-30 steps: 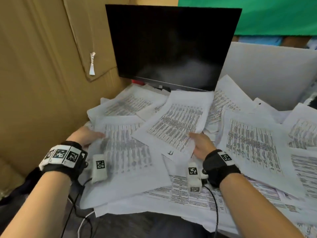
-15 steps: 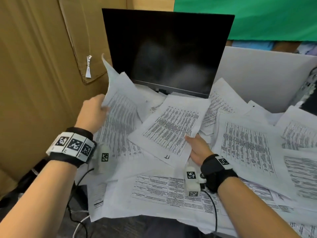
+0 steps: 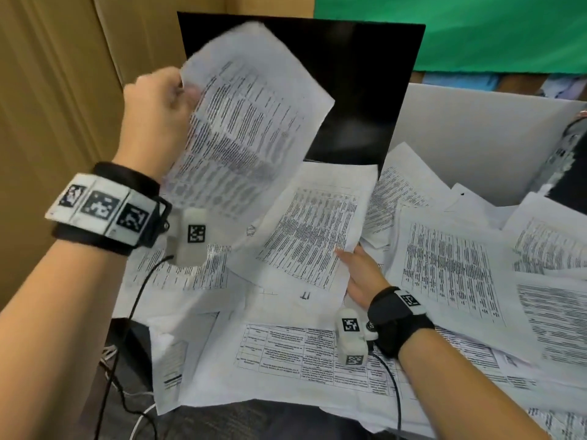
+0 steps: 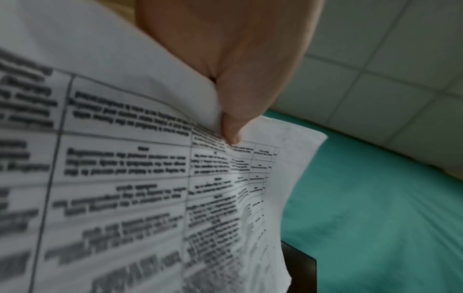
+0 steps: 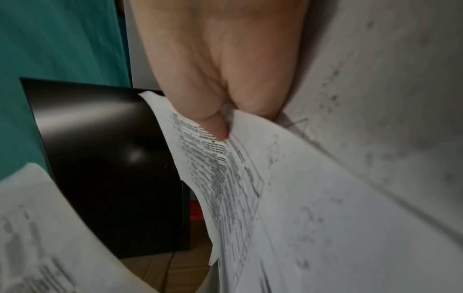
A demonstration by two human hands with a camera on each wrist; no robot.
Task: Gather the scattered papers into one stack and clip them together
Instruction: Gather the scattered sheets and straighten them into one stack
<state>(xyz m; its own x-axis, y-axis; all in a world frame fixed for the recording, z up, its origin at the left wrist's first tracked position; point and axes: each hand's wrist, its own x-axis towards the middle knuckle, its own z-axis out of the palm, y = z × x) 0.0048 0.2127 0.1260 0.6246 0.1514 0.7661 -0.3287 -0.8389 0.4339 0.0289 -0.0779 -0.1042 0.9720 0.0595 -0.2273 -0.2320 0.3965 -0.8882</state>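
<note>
Several printed paper sheets (image 3: 451, 274) lie scattered over the desk. My left hand (image 3: 158, 109) is raised at the upper left and pinches the edge of a lifted printed sheet (image 3: 241, 128), which hangs in front of the monitor; the left wrist view shows the thumb (image 4: 233, 126) pressed on that lifted sheet (image 4: 130, 178). My right hand (image 3: 359, 271) sits at the centre and pinches the right edge of another sheet (image 3: 311, 230), thumb on top. The right wrist view shows the thumb (image 5: 218, 126) on this sheet (image 5: 300, 198). No clip is visible.
A black monitor (image 3: 359, 90) stands at the back of the desk, a cardboard wall (image 3: 57, 90) on the left, a grey panel (image 3: 476, 138) behind on the right, and green cloth (image 3: 460, 30) above. Cables (image 3: 127, 328) hang at the desk's front-left edge.
My left hand has lifted its sheet from the desk high up in front of the monitor. The right hand has kept its hold on the middle sheet, barely moving.
</note>
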